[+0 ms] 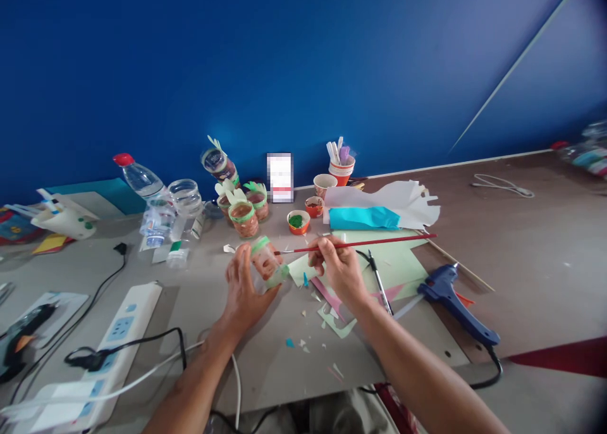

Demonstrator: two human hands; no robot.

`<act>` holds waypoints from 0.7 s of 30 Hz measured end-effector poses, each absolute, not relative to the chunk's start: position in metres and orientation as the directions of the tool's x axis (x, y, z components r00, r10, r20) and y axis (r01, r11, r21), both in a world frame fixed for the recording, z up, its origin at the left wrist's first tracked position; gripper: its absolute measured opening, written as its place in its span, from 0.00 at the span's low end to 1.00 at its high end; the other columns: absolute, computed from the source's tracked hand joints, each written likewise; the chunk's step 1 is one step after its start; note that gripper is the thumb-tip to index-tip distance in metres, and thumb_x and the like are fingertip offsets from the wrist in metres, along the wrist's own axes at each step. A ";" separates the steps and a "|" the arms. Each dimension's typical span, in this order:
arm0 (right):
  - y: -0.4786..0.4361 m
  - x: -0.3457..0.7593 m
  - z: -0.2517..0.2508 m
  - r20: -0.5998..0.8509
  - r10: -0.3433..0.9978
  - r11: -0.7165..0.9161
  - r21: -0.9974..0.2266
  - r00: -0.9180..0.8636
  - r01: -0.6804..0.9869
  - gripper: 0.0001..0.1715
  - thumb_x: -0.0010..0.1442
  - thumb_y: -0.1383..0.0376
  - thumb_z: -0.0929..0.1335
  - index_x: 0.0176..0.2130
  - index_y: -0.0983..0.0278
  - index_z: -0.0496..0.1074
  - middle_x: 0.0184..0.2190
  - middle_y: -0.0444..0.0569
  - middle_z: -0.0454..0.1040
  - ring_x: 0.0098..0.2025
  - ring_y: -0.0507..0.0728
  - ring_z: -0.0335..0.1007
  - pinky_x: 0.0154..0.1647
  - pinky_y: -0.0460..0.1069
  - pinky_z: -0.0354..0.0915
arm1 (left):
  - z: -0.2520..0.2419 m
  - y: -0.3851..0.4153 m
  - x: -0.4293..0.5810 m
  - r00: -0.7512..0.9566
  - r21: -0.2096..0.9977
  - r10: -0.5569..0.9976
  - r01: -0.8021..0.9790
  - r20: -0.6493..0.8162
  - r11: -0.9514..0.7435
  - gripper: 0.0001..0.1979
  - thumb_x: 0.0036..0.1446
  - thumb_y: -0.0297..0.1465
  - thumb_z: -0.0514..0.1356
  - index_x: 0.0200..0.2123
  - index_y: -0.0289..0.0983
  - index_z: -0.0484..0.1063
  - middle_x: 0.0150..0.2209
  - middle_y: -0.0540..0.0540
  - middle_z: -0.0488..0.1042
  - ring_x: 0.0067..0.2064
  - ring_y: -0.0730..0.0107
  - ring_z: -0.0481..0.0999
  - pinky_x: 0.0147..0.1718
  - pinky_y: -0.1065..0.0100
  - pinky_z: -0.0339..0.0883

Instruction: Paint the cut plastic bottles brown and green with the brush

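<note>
The left hand (pixel 244 290) wraps a clear jar (pixel 266 264) with a green rim (pixel 260 243) and covers part of its side, and whether the tip of the red-handled paintbrush (pixel 389 240) touches the jar cannot be made out. An upright white rectangle (pixel 280 176) near the blue wall (pixel 284 73) is blurred into coarse squares, so nothing on it can be read. Both forearms (pixel 417 371) and the white power strip (pixel 123 323) are cut off by the bottom edge, a bottle (pixel 595 159) by the right edge
</note>
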State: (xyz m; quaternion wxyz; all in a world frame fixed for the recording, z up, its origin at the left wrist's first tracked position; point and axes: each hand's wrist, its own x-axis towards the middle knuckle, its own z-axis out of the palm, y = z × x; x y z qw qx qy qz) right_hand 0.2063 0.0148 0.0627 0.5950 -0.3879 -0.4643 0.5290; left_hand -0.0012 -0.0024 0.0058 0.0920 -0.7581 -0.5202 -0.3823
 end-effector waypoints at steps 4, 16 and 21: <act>0.014 0.202 0.060 0.117 0.987 0.075 -0.943 -0.112 -0.324 0.23 0.60 0.47 0.65 0.30 0.65 0.70 0.18 0.44 0.71 0.15 0.48 0.61 0.17 0.45 0.56 | 0.002 -0.002 -0.002 0.167 0.247 0.726 0.870 0.667 -0.427 0.51 0.50 0.42 0.66 0.68 0.36 0.39 0.62 0.25 0.58 0.64 0.38 0.57 0.54 0.39 0.59; 0.018 0.202 0.060 0.087 0.989 0.042 -0.945 -0.124 -0.325 0.24 0.59 0.47 0.66 0.30 0.66 0.70 0.18 0.45 0.72 0.15 0.49 0.62 0.16 0.45 0.57 | 0.002 -0.003 -0.001 0.190 0.220 0.725 0.876 0.662 -0.430 0.51 0.50 0.41 0.66 0.68 0.37 0.38 0.62 0.26 0.59 0.63 0.39 0.59 0.54 0.41 0.60; 0.019 0.203 0.060 0.089 0.996 0.081 -0.948 -0.012 -0.308 0.23 0.58 0.48 0.67 0.29 0.65 0.70 0.18 0.45 0.73 0.15 0.48 0.62 0.16 0.44 0.57 | 0.001 -0.003 -0.002 0.191 0.220 0.729 0.877 0.658 -0.428 0.51 0.50 0.40 0.66 0.68 0.38 0.38 0.61 0.27 0.59 0.63 0.39 0.59 0.54 0.40 0.59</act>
